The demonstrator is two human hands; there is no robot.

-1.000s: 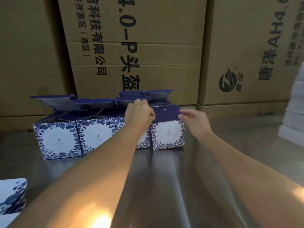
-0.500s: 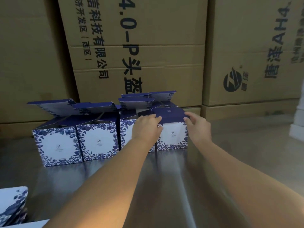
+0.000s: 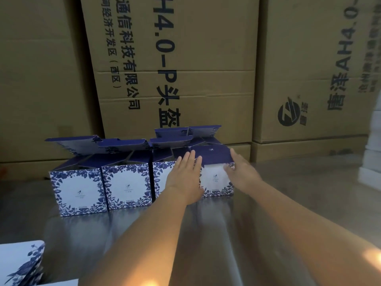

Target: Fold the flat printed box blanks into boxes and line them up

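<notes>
Left hand, fingers straight, lies flat against the front of the closed box, right hand extended along its right edge; three open-lidded boxes stand left of the hands on the bench.

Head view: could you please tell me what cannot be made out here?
Third box: front mostly hidden by left hand.
Right hand: motion-blurred, its hold on the closed box's lid unclear.
Flat blanks: cut off by bottom-left edge.
Box logos: too small to read.
</notes>
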